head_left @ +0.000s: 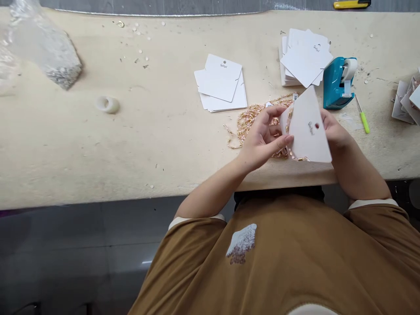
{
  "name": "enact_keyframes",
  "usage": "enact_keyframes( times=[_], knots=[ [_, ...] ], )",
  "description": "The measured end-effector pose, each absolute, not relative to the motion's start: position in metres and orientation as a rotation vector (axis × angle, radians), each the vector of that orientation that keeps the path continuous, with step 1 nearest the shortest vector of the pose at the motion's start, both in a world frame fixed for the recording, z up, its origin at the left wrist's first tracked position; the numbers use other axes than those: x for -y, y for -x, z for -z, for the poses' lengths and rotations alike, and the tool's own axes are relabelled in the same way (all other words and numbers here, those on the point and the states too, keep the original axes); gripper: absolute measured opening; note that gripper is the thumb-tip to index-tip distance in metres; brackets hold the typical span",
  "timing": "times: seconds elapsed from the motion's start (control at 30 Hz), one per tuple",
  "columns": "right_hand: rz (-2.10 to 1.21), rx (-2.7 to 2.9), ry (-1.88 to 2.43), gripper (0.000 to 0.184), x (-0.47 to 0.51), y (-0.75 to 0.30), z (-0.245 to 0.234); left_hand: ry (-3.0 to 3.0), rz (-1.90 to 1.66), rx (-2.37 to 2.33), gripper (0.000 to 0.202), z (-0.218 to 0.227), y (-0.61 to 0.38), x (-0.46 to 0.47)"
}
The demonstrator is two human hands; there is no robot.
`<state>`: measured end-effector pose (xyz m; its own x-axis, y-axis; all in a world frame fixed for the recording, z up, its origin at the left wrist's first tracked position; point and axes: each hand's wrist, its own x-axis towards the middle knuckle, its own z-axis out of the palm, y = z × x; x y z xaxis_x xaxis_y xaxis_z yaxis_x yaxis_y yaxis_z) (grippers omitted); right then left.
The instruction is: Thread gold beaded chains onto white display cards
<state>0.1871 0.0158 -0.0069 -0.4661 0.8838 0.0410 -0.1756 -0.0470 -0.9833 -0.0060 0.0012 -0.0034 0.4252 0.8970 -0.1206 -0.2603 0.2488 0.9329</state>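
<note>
A white jewelry card with a punched hole and small print is held tilted over the table's near edge. My left hand pinches its left side, thumb in front, where a beaded strand in pink and gold lies along the card. My right hand grips the card from the right; most of its fingers are hidden behind it. Under and behind my left hand lies a heap of similar beaded strands, some with small white tags.
Two stacks of white cards, a smaller one and a taller one, lie beyond my hands. To the right are a teal tape dispenser, a green-handled screwdriver and finished-looking cards. A tape roll and plastic bag sit left.
</note>
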Motion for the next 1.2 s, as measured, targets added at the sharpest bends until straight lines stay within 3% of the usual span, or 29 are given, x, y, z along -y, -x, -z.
enact_keyframes(
  times=[0.1,0.23,0.3,0.4,0.57,0.67,0.97,1.2],
  knots=[
    [-1.838,1.276,0.653,0.043,-0.014,-0.183,0.004,-1.430,-1.043,-0.723,0.075,0.010,0.007,0.001],
    [-1.880,1.237,0.635,0.051,-0.013,-0.179,0.004,-1.811,-1.066,-0.456,0.137,0.021,0.014,-0.004],
    [-1.863,1.299,0.667,0.049,-0.013,-0.179,0.005,-1.799,-1.067,-0.482,0.148,0.024,0.017,-0.005],
    [-1.797,1.408,0.729,0.043,-0.013,-0.178,0.002,-1.559,-1.041,-0.671,0.125,0.022,0.017,-0.004],
    [-1.305,1.499,0.893,0.029,-0.009,-0.175,-0.004,-1.188,-1.028,-0.774,0.094,0.012,0.007,-0.001],
    [-1.297,1.458,0.886,0.022,-0.004,-0.172,-0.008,-1.102,-1.029,-0.796,0.089,0.012,0.006,-0.002],
    [-1.568,1.367,0.879,0.031,-0.008,-0.176,-0.013,-1.044,-1.035,-0.824,0.090,0.011,0.012,-0.006],
    [-1.052,1.749,0.839,0.021,0.001,-0.170,-0.008,-1.068,-1.064,-0.847,0.086,0.007,0.012,-0.005]
  ],
)
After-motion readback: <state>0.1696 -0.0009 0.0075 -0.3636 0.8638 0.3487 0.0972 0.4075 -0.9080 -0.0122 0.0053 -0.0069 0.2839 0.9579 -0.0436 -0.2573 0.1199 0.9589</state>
